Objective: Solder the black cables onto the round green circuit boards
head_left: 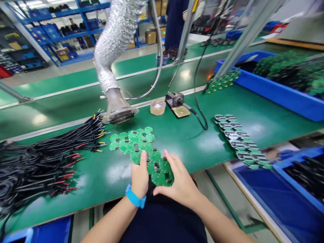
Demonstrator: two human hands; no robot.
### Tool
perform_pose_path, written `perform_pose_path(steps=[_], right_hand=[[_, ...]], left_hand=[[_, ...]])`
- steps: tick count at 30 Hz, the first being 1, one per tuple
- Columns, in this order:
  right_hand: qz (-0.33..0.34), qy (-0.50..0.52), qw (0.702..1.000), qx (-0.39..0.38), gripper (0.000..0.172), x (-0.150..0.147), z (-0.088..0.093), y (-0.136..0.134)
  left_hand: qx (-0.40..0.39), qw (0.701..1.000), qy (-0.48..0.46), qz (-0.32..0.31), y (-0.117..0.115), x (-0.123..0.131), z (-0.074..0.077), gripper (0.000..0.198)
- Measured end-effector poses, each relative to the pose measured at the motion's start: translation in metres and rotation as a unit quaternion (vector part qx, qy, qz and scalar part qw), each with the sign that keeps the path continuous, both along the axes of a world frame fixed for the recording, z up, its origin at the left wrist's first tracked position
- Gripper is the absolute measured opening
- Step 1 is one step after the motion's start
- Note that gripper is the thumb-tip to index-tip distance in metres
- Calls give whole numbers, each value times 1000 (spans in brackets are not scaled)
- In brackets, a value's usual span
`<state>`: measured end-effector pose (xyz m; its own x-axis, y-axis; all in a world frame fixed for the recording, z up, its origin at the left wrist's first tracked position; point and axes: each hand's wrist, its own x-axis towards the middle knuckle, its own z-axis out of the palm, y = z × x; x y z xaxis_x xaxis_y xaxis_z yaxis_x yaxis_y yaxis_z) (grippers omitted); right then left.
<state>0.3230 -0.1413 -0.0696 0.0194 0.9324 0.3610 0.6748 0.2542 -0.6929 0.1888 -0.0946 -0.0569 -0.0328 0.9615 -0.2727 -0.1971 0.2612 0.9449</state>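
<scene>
My left hand (pixel 139 175) and my right hand (pixel 179 180) together hold a fanned stack of round green circuit boards (pixel 159 168) at the near edge of the green bench (pixel 192 138). The left thumb lies across the top of one board; the right fingers wrap under the stack. Just beyond, several more round green boards (pixel 131 139) lie spread on the bench. A blue band (pixel 136 198) circles my left wrist.
A bundle of black wires with red and yellow tips (pixel 50 158) lies left. A silver fume duct (pixel 115 60), a tape roll (pixel 157 107) and a soldering iron stand (pixel 177 104) sit behind. A row of boards (pixel 240 141) lies right; blue bins (pixel 275 91) hold more boards.
</scene>
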Motion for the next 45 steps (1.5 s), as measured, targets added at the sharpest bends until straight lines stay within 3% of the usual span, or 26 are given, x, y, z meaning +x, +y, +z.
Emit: perform_pose_path(steps=[2,4,5,8,12,14,18,22,25,27,28,29,32,34,36,38,39,41,42,43,44,45], right_hand=[[35,111,986,-122,71,-17,-4,12],[52,170,963,-204,53,-23,-5,25],[64,181,956,-223,52,-24,-5,30],[104,200,943,-246,55,-30,-4,36],[155,216,913,-309,58,-43,-1,27],[176,208,904,-328,60,-46,2,31],[202,180,910,-315,55,-42,10,62],[166,181,923,-295,49,-31,13,83],[105,220,926,-288,49,-26,7,63],[81,252,916,-300,49,-27,1,37],[78,276,904,-317,50,-30,-2,23],[76,310,884,-340,50,-34,-5,9],[57,482,763,-428,57,-49,-11,-18],[75,516,716,-464,68,-54,-9,-24],[128,464,727,-490,71,-48,-4,-22],[141,356,795,-471,64,-27,3,-20],[102,295,848,-428,58,-9,7,-20],[-64,153,948,-273,47,37,12,-21],[-176,70,965,-181,42,66,13,-21],[-276,-19,955,-105,39,96,12,-19],[-333,-91,936,-62,39,126,9,-16],[-334,-136,930,-75,39,156,4,-11]], left_hand=[[-35,996,58,59,2,-3,-2,52],[-31,992,97,68,1,-12,-6,52],[-23,992,107,64,-1,-16,-8,52],[-18,995,88,53,-7,-25,-14,51],[-59,998,-10,35,-13,-27,-14,57],[-69,995,-38,55,-16,-28,-11,61],[-83,984,-55,149,-31,-37,-8,56],[-124,982,-51,134,-42,-63,-12,55],[-44,991,108,63,-31,-91,-9,45],[21,964,264,-35,-12,-105,-1,34],[44,934,341,-99,1,-109,4,31],[61,894,411,-170,15,-110,9,30],[121,775,508,-356,53,-101,19,37],[168,741,522,-387,65,-89,23,50],[209,732,547,-349,61,-80,24,51],[242,719,574,-308,43,-77,21,49],[252,709,584,-305,32,-78,18,52],[257,688,602,-314,11,-82,7,61],[253,679,615,-311,4,-84,-1,64],[247,672,629,-302,-1,-85,-8,64],[242,667,643,-289,-3,-84,-15,62],[238,662,656,-273,-1,-84,-21,59]])
